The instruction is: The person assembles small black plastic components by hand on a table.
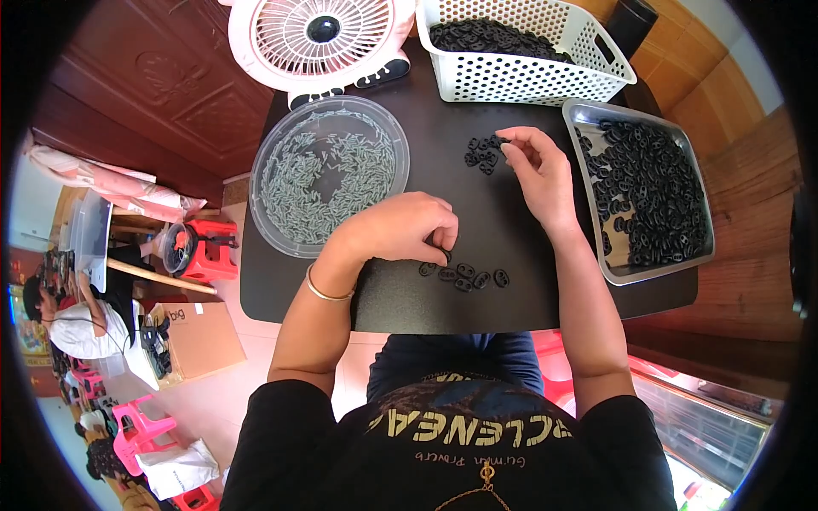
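Note:
My left hand (413,228) is closed over the near part of the dark table, thumb and finger pinched on a small black piece at their tips. Just below it lie several loose black oval pieces (464,271) with two holes each. Farther off, my right hand (544,177) pinches a small black piece at the edge of a little pile of black pieces (482,155). A round clear tub (400,145) of small grey-green rod-like pieces (290,200) stands beside my left forearm. Right of my right hand sits a metal tray (588,247) holding many black oval pieces (665,196).
A white perforated basket (528,81) of black pieces and a pink fan (324,30) stand at the table's far side. A dark cylinder (632,25) is behind the basket. On the left are a cardboard box (204,341), red stools (211,249) and other people (85,328).

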Motion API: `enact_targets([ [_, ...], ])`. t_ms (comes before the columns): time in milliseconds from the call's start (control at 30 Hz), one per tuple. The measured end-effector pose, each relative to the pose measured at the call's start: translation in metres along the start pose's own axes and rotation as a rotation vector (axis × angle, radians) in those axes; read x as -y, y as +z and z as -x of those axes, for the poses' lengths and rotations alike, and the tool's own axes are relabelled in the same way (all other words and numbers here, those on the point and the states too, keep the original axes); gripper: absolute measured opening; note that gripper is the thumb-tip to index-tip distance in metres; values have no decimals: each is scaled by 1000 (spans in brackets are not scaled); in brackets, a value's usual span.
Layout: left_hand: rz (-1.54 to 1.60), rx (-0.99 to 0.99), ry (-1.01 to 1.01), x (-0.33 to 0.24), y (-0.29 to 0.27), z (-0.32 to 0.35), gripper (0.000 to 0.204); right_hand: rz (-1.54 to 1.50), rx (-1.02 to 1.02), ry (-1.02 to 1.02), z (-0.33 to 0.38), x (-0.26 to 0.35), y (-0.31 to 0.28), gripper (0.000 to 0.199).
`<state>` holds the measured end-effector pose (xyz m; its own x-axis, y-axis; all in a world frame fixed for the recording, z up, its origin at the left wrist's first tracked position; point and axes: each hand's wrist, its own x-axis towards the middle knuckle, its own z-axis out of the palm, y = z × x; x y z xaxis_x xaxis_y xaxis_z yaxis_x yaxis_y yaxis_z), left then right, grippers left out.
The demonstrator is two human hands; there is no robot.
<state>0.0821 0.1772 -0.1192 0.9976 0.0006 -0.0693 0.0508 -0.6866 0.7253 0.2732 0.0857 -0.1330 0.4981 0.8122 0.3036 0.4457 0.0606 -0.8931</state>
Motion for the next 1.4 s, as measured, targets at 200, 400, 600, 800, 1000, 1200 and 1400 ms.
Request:
enact_targets([
  [200, 12, -179, -39, -2, -10, 0, 21, -32, 13, -8, 1, -1, 0, 11],
  [400, -254, -394, 3, 7, -4, -2, 22, -36, 22, -12, 1, -1, 0, 11],
  [600, -422, -436, -21, 9, -4, -3, 17, -33, 32, 1, 1, 1, 0, 11],
  [800, -527, -434, -11, 12, 2, -4, 14, -28, 42, -15, 1, 1, 2, 11],
  [1000, -11, -490, 108, 5, 1, -11, 8, -187, 180, 86, 3, 4, 1, 10],
  [1200, 711, -636, 34, 0, 2, -13, 4, -400, 287, 99, 8, 15, 3, 10],
  [1400, 833, -782, -32, 6, 6, -19, 17, -394, 295, 74, 12, 15, 6, 11],
])
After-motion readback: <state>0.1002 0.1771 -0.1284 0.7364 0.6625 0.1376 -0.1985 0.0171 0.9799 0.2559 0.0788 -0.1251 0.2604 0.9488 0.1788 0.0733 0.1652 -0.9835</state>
